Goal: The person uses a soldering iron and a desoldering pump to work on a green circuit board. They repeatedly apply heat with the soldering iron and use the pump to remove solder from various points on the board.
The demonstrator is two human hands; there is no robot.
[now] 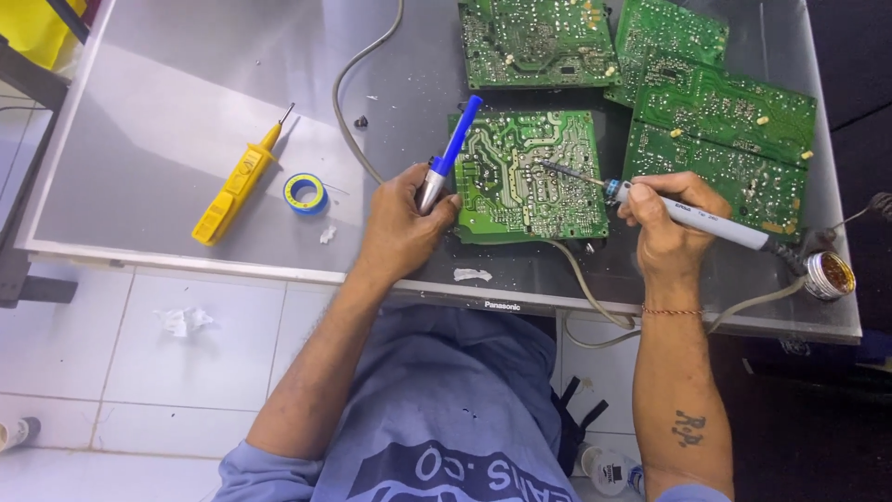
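Note:
My left hand [401,226] grips a blue and silver desoldering pump [450,153], held upright at the left edge of a green circuit board [530,177]. My right hand [667,217] holds a grey soldering iron [689,214]. Its tip touches the board's upper middle. The board lies solder side up on a grey panel [186,112] that serves as the work surface.
Several more green boards [715,102] lie at the back right. A yellow tester [232,191] and a blue tape roll [305,193] sit to the left. A small flux tin [829,274] stands at the right edge. A grey cable [348,112] crosses the panel.

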